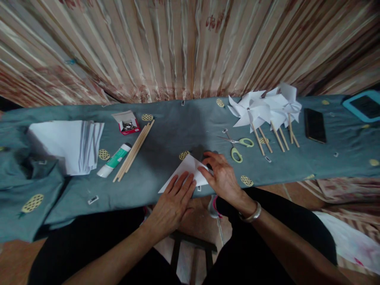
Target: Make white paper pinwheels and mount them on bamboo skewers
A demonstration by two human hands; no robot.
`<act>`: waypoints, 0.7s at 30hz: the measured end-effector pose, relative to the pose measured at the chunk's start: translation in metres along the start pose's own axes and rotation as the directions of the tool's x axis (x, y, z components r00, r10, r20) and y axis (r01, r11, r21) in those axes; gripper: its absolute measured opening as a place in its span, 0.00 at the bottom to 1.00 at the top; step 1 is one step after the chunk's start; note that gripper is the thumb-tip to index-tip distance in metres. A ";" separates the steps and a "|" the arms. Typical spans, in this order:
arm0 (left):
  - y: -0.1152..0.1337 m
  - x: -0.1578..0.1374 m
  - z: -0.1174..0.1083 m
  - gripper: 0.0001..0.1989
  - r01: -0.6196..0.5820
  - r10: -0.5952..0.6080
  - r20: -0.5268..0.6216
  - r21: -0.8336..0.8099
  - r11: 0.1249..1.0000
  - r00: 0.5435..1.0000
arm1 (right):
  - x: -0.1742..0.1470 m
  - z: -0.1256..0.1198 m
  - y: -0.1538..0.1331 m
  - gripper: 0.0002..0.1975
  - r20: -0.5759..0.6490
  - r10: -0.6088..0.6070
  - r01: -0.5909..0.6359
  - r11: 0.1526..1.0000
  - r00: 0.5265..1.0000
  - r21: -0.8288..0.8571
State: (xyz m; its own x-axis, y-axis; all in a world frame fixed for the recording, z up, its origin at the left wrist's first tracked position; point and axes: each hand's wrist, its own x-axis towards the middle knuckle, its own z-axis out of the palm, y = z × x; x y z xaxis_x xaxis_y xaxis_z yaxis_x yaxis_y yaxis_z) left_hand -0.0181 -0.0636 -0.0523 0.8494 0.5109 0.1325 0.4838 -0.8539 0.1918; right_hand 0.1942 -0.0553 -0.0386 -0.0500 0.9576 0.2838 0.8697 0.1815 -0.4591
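Note:
A white sheet of paper (190, 164), folded into a triangle, lies at the front edge of the cloth-covered table. My left hand (175, 198) rests flat on its left part, fingers stretched out and holding nothing. At the paper's right corner, my right hand (221, 174) has its thumb and fingers closed on the edge. A bracelet circles the right wrist. Beyond that hand are scissors (237, 141) with green handles, their blades a little apart. Several white paper pinwheels (264, 107) on wooden sticks lie at the back right.
On the left are a stack of white paper (59, 142), a green and white glue stick (114, 160), several wooden sticks (135, 150) and a red box (129, 124) of small metal pieces. A dark phone (314, 125) and a blue-framed device (363, 106) lie right. A curtain (178, 47) hangs behind.

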 end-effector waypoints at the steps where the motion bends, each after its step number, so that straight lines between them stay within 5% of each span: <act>1: 0.000 0.000 0.000 0.33 0.003 -0.003 0.003 0.006 1.000 1.000 | -0.003 0.000 -0.001 0.13 0.000 -0.011 0.011 1.000 1.000 -0.002; 5: 0.002 0.001 0.001 0.34 0.021 -0.022 0.022 0.026 0.999 1.000 | -0.019 0.002 -0.006 0.26 0.009 -0.027 0.027 1.000 1.000 -0.004; 13: -0.001 -0.002 -0.001 0.32 0.028 -0.030 0.038 0.069 0.997 0.999 | -0.035 0.003 -0.001 0.26 0.035 0.038 -0.039 0.999 0.999 0.030; 21: -0.016 -0.056 -0.009 0.33 0.105 -0.101 -0.045 0.104 0.989 0.994 | -0.054 -0.012 0.039 0.25 -0.019 0.135 -0.133 0.989 0.991 0.066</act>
State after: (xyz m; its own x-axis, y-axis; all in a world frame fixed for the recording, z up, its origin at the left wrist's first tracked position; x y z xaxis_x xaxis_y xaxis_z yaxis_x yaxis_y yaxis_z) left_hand -0.0749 -0.0778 -0.0540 0.7856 0.5987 0.1564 0.5900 -0.8009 0.1025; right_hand 0.2365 -0.1023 -0.0615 0.0771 0.9689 0.2350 0.8341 0.0665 -0.5476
